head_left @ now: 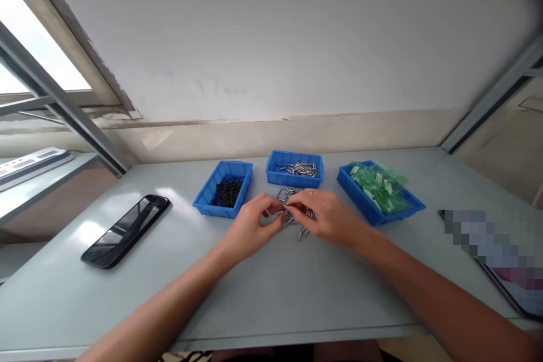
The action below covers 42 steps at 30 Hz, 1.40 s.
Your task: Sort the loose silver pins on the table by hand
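Silver metal pieces [290, 218]: in the head view, our only one, these lie in a loose pile on the counter [263, 300], right under our fingers and just on our side of the middle blue tray.
Long axes: most point in mixed directions; one stray piece [301, 234] lies at the near edge of the pile, slanting away from us and to the right.
Nearer hand: our right hand [328, 216] is closer to that stray piece, which sits just below its thumb; our left hand [253, 225] comes in from the pile's left side.
Fingers: thumb and index of each hand are bent toward each other, and the tips nearly meet over the pile; we cannot tell whether either hand pinches a piece, as the detail is too small.
Left blue tray [207, 192]: holds dark screw-like pieces [228, 191].
Middle blue tray [292, 181]: holds more silver pieces [302, 168], gathered mostly toward its right.
Right blue tray [365, 207]: heaped with green packets [382, 186], some reaching over its far rim.
Counter's left side: a black phone [126, 231] lies flat, well apart from our hands.
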Tool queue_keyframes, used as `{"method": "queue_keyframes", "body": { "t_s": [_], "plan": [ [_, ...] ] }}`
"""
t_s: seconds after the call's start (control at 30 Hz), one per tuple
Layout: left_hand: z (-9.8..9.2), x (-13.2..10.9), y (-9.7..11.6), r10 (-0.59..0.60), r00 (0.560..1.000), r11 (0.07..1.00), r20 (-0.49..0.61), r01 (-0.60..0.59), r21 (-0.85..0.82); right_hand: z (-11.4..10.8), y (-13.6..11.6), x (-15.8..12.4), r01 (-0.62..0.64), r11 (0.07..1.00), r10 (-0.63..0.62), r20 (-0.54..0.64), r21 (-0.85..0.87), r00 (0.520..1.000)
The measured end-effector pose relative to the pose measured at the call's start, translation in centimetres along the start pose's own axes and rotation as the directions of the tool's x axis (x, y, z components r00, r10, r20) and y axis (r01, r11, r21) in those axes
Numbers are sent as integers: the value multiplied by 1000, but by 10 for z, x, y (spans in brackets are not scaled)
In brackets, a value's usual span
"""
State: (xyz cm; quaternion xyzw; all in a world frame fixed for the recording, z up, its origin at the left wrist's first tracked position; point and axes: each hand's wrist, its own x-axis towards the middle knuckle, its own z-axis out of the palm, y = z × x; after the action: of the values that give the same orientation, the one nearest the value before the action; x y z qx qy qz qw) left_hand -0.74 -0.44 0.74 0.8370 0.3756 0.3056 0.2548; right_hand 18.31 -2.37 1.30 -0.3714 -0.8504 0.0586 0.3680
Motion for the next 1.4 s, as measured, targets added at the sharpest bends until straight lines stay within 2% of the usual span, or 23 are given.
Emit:
{"method": "queue_keyframes", "body": {
  "t_s": [0.2,0.33,0.53,0.77,0.87,1.0,1.1,1.2,1.4],
  "plan": [
    [-3,0,1,4,998,1000,-56,-4,-9,0,2,0,-40,999,40,-38,3,998],
    [-5,1,3,29,991,999,-130,-31,-11,-1,2,0,-82,997,82,5,-15,997],
    [-7,1,2,100,971,994,-216,-107,-19,0,-1,1,-68,998,68,43,3,997],
    [-5,-1,1,127,977,991,-169,-131,-13,10,-1,-1,-8,996,22,150,-90,988],
    [-4,-1,1,76,989,995,-129,-83,-56,11,0,-1,5,991,19,178,-136,984],
    [-4,0,-1,-6,992,999,-124,1,-41,6,-1,0,-31,992,42,85,-123,996],
    [-3,1,-2,-19,995,1000,-103,18,-7,4,0,0,10,992,-7,27,-123,1000],
    [-2,2,-3,-20,997,1000,-77,20,5,5,2,0,57,988,-50,51,-146,997],
    [-4,2,0,-25,994,1000,-110,26,12,7,6,-1,38,977,-20,87,-212,996]
  ]
}}
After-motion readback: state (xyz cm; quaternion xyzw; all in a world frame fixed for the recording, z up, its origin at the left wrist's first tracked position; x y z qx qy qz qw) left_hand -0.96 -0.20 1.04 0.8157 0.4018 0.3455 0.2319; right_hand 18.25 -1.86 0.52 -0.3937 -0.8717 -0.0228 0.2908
